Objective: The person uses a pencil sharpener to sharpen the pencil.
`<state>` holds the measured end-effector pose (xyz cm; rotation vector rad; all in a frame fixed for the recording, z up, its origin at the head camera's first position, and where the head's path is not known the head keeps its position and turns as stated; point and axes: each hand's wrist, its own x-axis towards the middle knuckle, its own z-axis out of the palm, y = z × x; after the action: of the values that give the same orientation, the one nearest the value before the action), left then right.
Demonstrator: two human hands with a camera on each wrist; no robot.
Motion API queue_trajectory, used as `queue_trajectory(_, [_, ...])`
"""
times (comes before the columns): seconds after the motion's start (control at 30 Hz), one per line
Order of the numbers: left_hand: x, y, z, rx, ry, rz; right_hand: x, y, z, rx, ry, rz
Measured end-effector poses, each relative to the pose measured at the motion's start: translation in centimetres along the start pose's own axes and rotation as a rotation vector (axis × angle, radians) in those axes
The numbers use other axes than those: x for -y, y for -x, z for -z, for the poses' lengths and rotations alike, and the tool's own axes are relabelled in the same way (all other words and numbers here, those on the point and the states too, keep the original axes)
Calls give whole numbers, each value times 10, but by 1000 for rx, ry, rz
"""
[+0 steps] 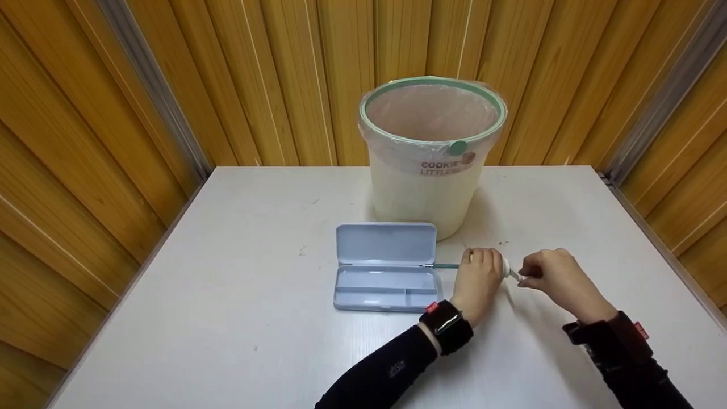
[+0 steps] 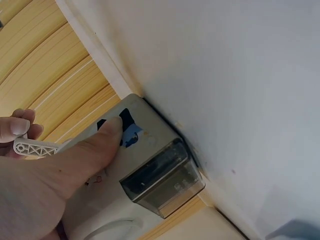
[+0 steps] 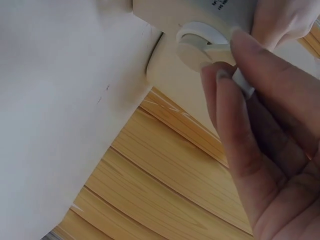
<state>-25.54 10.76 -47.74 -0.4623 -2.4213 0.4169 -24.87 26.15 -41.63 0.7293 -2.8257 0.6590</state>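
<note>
A white pencil sharpener (image 2: 107, 180) with a cartoon sticker and a clear dark shavings drawer (image 2: 170, 187) is gripped by my left hand (image 1: 479, 278), its thumb lying across the body. In the head view that hand covers most of the sharpener. A green pencil (image 1: 446, 266) sticks out on its left side, pointing toward the case. On the opposite side, my right hand (image 1: 562, 282) pinches the small white knob (image 3: 243, 84) of the crank (image 2: 37, 148) between thumb and fingers.
An open light-blue pencil case (image 1: 386, 244) with bare compartments lies just left of my left hand. Behind it stands a cream bin (image 1: 420, 196) with a green rim and clear liner. Wood-patterned panels (image 1: 284, 85) enclose the white table (image 1: 227, 341) at the back and sides.
</note>
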Motion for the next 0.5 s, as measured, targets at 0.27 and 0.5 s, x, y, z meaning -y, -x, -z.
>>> queue_trajectory(0.27, [1,0,1,-18,3,17,2,-4,2,-10,24,7])
queue_trajectory(0.5, [-1,0,-3,-38,-1,13,6,-11,7,-15,41,-25])
